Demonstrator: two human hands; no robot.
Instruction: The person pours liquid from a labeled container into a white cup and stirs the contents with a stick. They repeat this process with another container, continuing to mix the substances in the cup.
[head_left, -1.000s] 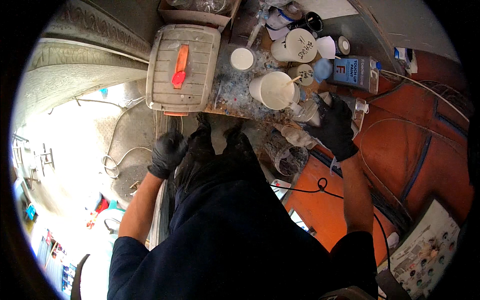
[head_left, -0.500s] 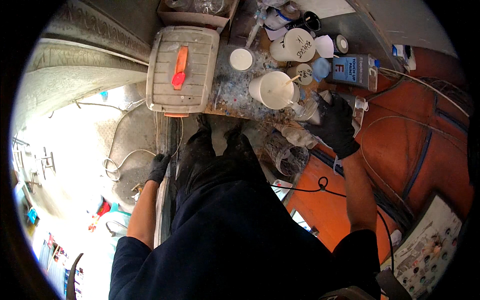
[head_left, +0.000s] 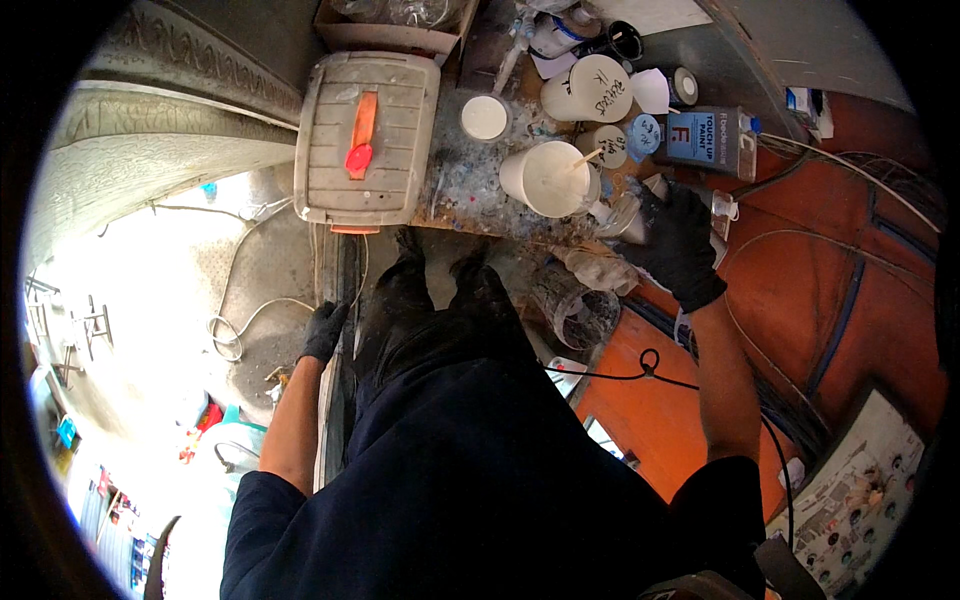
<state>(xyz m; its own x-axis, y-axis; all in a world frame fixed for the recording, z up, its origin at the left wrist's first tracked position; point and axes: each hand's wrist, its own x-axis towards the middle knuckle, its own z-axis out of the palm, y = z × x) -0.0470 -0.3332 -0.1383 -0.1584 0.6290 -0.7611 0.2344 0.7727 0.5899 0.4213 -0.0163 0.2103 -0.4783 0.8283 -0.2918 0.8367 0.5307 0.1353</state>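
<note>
My right hand (head_left: 672, 245), in a black glove, is closed around a clear plastic bottle (head_left: 622, 216) at the right end of the bench. The bottle is tilted, with its neck beside the rim of a large white cup (head_left: 528, 180). A pale stir stick (head_left: 588, 158) leans in this cup, which has whitish material inside. Whether anything flows from the bottle is too small to tell. Low at my left side hangs my left hand (head_left: 323, 332), also black-gloved, beside a long rail (head_left: 338, 370). Its fingers look loosely stretched, and I see nothing in them.
On the paint-stained bench (head_left: 462, 175) stand a small white cup (head_left: 485, 118), lidded tubs (head_left: 588, 90), a blue lid (head_left: 645, 134) and a grey can (head_left: 705, 143). A storage box (head_left: 367, 140) bears an orange-handled tool (head_left: 362, 130). Cables (head_left: 800, 160) cross the orange surface at right.
The bottle stays tilted by the large cup, with my right hand around it. The blue lid's round face shows more plainly now. My left hand has shifted slightly.
</note>
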